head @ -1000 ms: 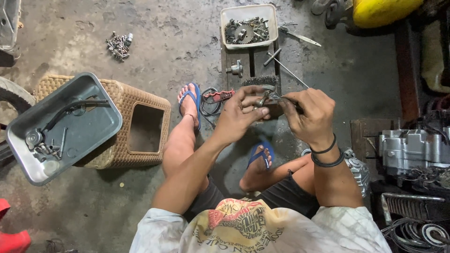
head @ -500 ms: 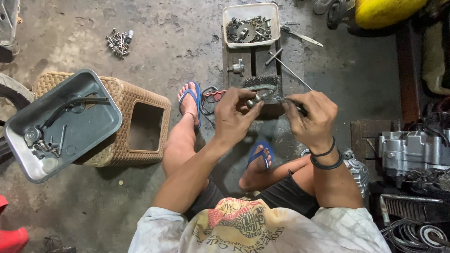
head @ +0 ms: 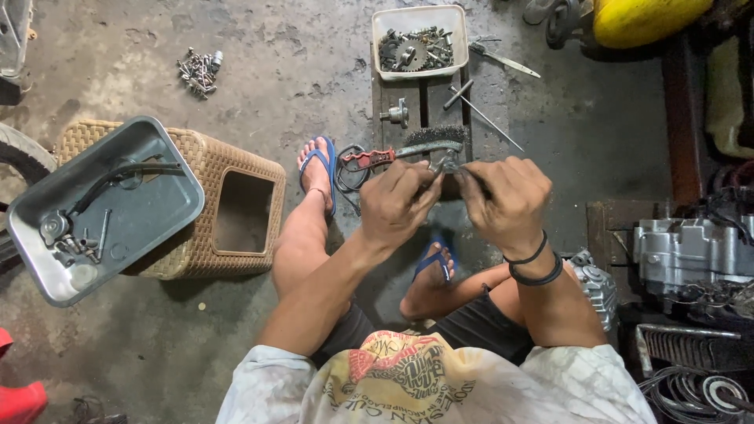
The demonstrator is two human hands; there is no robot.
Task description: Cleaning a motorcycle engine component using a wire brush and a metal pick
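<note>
The left hand [head: 393,206] and the right hand [head: 499,200] meet in front of the knees, fingers curled in, both pinching a small metal part [head: 448,165] that pokes up between their fingertips. The part sits at the far edge of both hands, about equally close to each; its long axis is too hidden to tell. Just beyond it lies a wire brush [head: 434,138] with a red handle, lying left to right on a dark board [head: 400,98]. Farther off, a white tub [head: 418,41] holds gears and bolts.
</note>
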